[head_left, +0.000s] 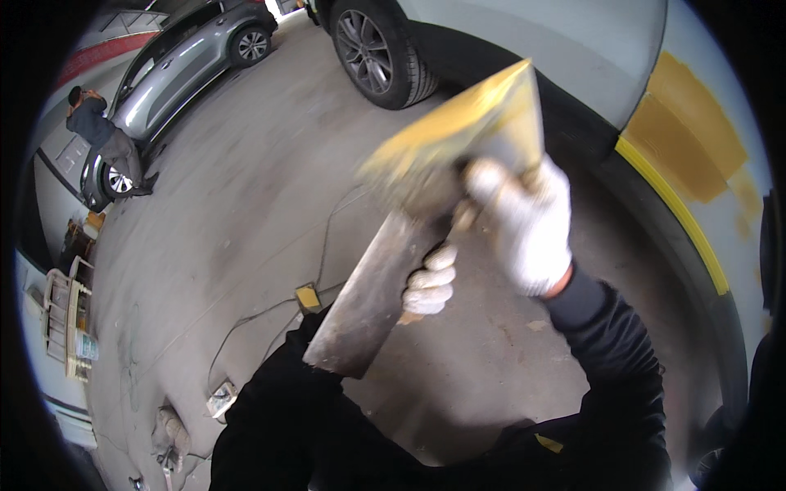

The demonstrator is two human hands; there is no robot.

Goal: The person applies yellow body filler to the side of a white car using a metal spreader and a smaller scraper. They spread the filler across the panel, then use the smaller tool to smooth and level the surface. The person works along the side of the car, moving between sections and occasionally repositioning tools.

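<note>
Two hands in white knit work gloves, fabric grubby and stained yellowish at the fingertips. Left hand (429,282) mostly hidden, only the curled gloved fingers (434,260) showing. Right hand (524,221) gloved to the wrist, with a ribbed cuff (547,282) ending just above the sleeve. Long black sleeves on both arms: right sleeve (614,352) snug and creased near the wrist, looser and folded toward the elbow; left sleeve (282,401) broad and dark, filling the lower middle. Small yellow mark (549,443) on the black clothing near the lower edge.

grey car (184,61), wheel (378,51), floor cable (270,307)
</note>
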